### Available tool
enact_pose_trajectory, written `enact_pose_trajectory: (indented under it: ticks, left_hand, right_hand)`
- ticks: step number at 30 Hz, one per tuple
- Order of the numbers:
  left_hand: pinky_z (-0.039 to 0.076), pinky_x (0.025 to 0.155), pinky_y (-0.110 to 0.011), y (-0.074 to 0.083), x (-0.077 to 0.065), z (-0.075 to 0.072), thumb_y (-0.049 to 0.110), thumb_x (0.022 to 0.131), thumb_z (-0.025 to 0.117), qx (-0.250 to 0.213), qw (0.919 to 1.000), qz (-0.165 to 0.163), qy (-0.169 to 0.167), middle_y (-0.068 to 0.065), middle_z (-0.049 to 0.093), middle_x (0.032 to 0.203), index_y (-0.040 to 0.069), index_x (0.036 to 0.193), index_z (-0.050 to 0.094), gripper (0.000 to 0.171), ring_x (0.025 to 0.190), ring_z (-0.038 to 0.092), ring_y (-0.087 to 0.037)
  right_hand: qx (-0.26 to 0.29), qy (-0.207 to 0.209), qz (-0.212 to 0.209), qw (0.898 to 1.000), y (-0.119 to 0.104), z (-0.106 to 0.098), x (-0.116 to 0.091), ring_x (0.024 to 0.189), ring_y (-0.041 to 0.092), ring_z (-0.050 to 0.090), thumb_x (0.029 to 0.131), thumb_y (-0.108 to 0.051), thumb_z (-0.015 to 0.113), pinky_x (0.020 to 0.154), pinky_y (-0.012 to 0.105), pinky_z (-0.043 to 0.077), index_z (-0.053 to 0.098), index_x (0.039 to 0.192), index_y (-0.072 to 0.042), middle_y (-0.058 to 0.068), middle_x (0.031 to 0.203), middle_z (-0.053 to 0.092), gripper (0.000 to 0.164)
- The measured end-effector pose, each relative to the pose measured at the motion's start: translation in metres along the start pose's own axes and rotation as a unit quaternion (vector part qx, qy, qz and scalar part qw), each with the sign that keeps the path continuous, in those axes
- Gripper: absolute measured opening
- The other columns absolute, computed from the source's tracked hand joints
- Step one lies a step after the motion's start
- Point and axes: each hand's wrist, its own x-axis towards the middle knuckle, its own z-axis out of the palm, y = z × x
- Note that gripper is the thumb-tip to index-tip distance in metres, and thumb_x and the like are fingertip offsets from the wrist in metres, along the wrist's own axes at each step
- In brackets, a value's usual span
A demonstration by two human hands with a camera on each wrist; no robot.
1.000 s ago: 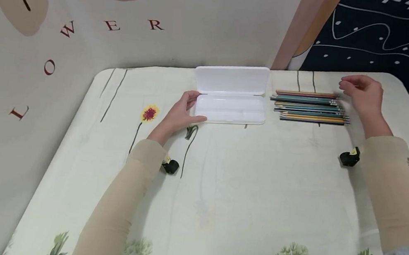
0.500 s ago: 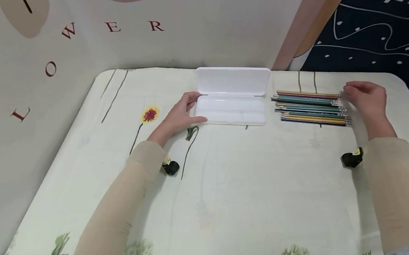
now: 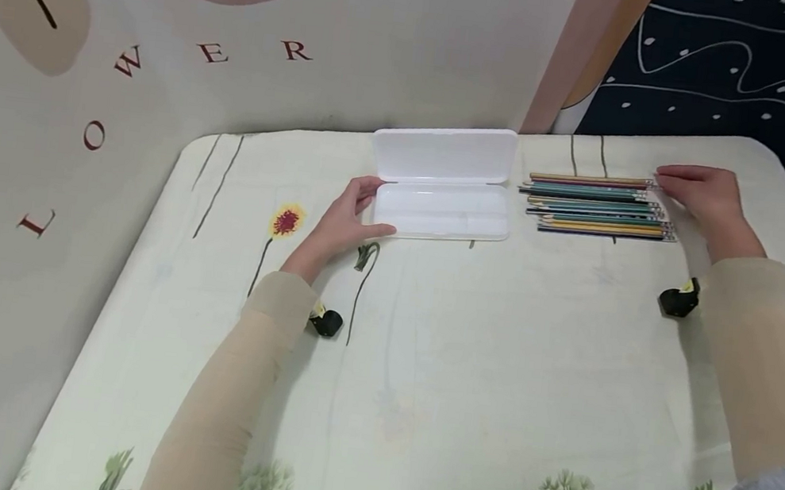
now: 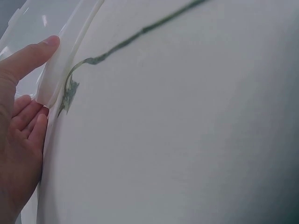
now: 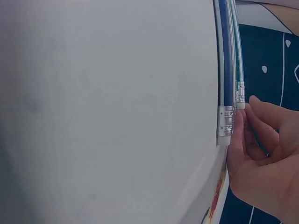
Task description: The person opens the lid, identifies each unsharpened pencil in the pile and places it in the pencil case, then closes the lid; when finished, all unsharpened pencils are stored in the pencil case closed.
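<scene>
An open white plastic pencil case [image 3: 442, 209] with a hinged lid [image 3: 445, 155] lies at the far edge of the table. My left hand [image 3: 343, 220] holds its left end, thumb on the front rim and fingers at the side. In the left wrist view the thumb [image 4: 44, 51] overlaps the rim. Several pencils [image 3: 594, 206] lie in a row to the right, eraser ends pointing right. My right hand [image 3: 709, 200] is at the eraser end of the farthest ones. Fingertips [image 5: 239, 116] are right beside a white eraser [image 5: 241, 106] in the right wrist view.
The table [image 3: 482, 350] has a pale flower-printed cover. Small black objects with yellow parts lie near each forearm, one on the left [image 3: 327, 322] and one on the right [image 3: 679, 299]. A wall hanging [image 3: 386, 37] rises directly behind the table.
My right hand has come down toward the eraser ends of the farthest pencils. My left hand, the pencil case and the pencils have stayed in place.
</scene>
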Motion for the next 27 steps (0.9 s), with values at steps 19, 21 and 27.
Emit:
enact_pose_trajectory:
  ticks: [19, 21, 27]
  left_hand:
    - [0.028, 0.126, -0.025, 0.0012, -0.0002, -0.0001, 0.020, 0.081, 0.084, -0.001, 1.0000, -0.003, 0.000, -0.006, 0.036, 0.158, 0.011, 0.151, 0.030, 0.089, 0.150, 0.031, -0.017]
    - [0.028, 0.126, -0.025, 0.0005, 0.0005, -0.0002, 0.021, 0.081, 0.085, -0.001, 1.0000, -0.003, 0.000, -0.006, 0.036, 0.158, 0.012, 0.151, 0.030, 0.089, 0.150, 0.031, -0.017]
    - [0.028, 0.126, -0.025, 0.0000, 0.0009, -0.0001, 0.020, 0.081, 0.084, -0.003, 1.0000, -0.001, 0.000, -0.007, 0.036, 0.158, 0.011, 0.151, 0.030, 0.089, 0.150, 0.031, -0.017]
  right_hand:
    - [-0.118, -0.006, -0.040, 0.992, -0.0054, 0.0044, 0.0000, 0.142, 0.027, 0.034, 0.104, -0.035, 0.049, 0.125, 0.044, 0.030, 0.051, 0.146, -0.022, 0.001, 0.154, 0.046, 0.044]
    - [-0.120, -0.004, -0.039, 0.992, -0.0054, 0.0044, 0.0005, 0.137, 0.027, 0.036, 0.103, -0.035, 0.051, 0.122, 0.043, 0.033, 0.054, 0.143, -0.024, 0.000, 0.148, 0.049, 0.042]
    - [-0.120, -0.002, -0.035, 0.992, -0.0044, 0.0036, 0.0023, 0.129, 0.027, 0.037, 0.103, -0.035, 0.052, 0.117, 0.043, 0.036, 0.058, 0.137, -0.027, -0.002, 0.136, 0.052, 0.036]
